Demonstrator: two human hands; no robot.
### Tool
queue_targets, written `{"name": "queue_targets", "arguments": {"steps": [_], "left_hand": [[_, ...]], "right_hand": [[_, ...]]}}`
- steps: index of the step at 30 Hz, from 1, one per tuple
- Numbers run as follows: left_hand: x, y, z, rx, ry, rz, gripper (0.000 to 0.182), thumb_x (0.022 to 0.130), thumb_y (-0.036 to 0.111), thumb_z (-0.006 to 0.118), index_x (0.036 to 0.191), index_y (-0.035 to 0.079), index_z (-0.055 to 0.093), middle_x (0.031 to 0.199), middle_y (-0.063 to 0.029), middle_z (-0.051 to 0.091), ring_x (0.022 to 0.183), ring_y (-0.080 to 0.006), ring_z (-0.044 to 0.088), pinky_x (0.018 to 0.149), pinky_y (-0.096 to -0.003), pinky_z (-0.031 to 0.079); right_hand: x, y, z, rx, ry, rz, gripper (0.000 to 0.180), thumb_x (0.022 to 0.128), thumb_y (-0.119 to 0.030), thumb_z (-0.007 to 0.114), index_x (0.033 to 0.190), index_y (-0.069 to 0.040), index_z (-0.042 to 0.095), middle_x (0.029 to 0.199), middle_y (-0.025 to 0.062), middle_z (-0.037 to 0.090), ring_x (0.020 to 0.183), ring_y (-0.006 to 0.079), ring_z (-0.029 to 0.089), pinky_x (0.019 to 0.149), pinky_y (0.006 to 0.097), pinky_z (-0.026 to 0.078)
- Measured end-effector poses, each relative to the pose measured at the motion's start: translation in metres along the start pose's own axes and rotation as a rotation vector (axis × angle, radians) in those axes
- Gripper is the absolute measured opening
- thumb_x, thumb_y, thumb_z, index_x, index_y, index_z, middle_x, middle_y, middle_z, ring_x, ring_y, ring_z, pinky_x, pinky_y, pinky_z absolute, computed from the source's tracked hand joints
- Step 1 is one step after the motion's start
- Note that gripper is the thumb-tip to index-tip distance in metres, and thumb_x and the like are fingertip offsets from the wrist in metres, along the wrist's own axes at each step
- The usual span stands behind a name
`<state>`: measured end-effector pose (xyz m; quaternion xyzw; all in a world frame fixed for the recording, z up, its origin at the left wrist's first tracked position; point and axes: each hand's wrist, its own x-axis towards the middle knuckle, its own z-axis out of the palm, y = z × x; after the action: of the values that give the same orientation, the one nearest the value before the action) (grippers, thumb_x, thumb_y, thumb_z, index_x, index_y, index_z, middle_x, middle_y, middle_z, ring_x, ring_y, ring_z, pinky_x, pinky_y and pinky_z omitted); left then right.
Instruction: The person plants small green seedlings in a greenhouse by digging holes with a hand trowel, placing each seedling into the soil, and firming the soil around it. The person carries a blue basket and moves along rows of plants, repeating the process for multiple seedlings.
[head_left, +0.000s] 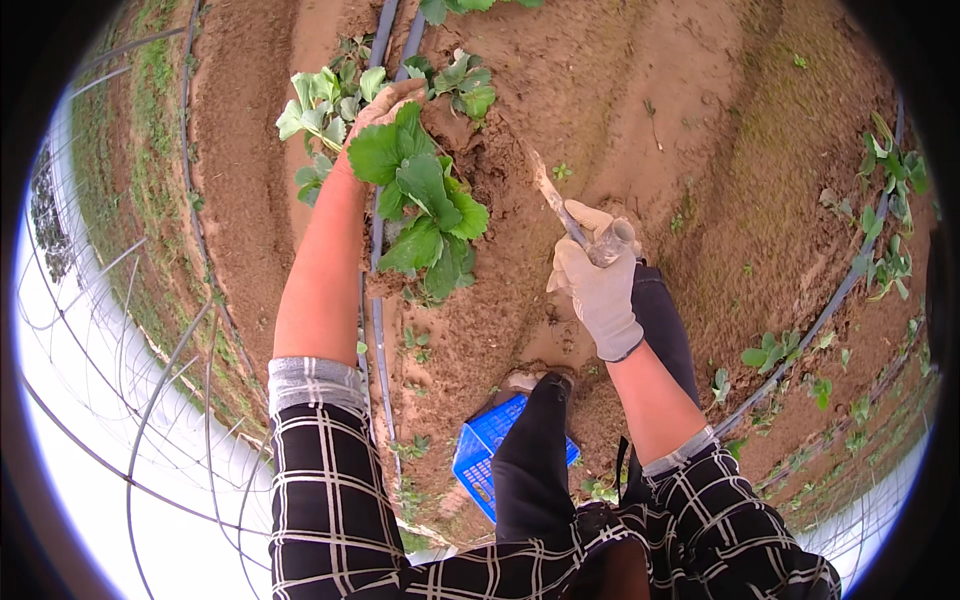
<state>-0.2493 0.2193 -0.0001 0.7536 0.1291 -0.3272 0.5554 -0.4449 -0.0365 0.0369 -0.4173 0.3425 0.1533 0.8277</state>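
My left hand (391, 103) reaches in among leafy strawberry plants (322, 101) beside the drip lines. Leaves partly cover its fingers, so I cannot tell whether it grips a stem. A large-leaved strawberry plant (424, 202) hangs over that wrist and forearm. My right hand (600, 292), in a pale knit glove, is closed around a muddy hand digging tool (551, 191) with a hollow tubular handle end. The tool's narrow blade slants up and left towards loose, dug soil (491, 157) close to the plants.
Grey drip lines (380, 337) run along the bed on the left, and another line (817, 322) curves past plants on the right. A blue plastic crate (476, 457) sits by my leg. Metal hoop frames (161, 382) stand at the far left.
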Motion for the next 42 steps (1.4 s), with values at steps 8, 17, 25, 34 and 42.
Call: {"name": "queue_targets", "arguments": {"steps": [8,17,25,34,42], "left_hand": [[-0.035,0.019,0.031,1.379,0.201,0.139,0.024,0.074,0.020,0.070,0.096,0.011,0.066,0.105,-0.0110,0.056,0.099,-0.0304,0.056,0.086,-0.0449,0.045],[-0.016,0.004,0.050,1.355,0.028,0.658,0.046,0.064,0.016,0.073,0.108,0.014,0.059,0.099,-0.0042,0.058,0.100,-0.0259,0.055,0.087,-0.0420,0.042],[-0.004,0.013,0.055,1.351,0.122,0.311,0.092,0.067,0.023,0.078,0.146,0.024,0.031,0.098,-0.0067,0.056,0.094,-0.0279,0.054,0.084,-0.0426,0.039],[-0.010,-0.005,0.058,1.187,0.246,0.512,0.057,0.063,0.021,0.076,0.116,0.025,0.057,0.096,-0.0083,0.051,0.096,-0.0307,0.053,0.096,-0.0528,0.034],[-0.008,-0.017,0.063,1.259,0.324,0.496,0.034,0.063,0.023,0.075,0.097,0.021,0.070,0.115,-0.0128,0.055,0.113,-0.0320,0.049,0.106,-0.0584,0.026]], "right_hand": [[0.008,-0.020,0.004,0.052,0.067,0.078,0.042,0.086,0.003,0.054,0.127,0.007,0.046,0.070,0.0072,0.055,0.048,0.0124,0.050,0.044,0.0288,0.048],[0.015,-0.011,0.024,-0.044,0.181,-0.017,0.039,0.086,0.005,0.055,0.124,0.004,0.050,0.075,0.0065,0.056,0.053,0.0099,0.051,0.045,0.0268,0.049],[0.014,-0.016,0.029,-0.075,0.208,-0.021,0.035,0.083,0.005,0.059,0.118,0.000,0.056,0.079,0.0009,0.057,0.057,0.0045,0.052,0.051,0.0202,0.046],[0.037,-0.005,0.033,-0.011,0.143,-0.011,0.037,0.083,0.003,0.059,0.120,0.000,0.054,0.077,0.0036,0.058,0.054,0.0088,0.052,0.047,0.0263,0.049],[0.049,-0.016,0.023,0.116,0.077,0.138,0.046,0.086,0.000,0.054,0.130,0.004,0.042,0.067,0.0087,0.054,0.049,0.0143,0.050,0.043,0.0299,0.045]]}}
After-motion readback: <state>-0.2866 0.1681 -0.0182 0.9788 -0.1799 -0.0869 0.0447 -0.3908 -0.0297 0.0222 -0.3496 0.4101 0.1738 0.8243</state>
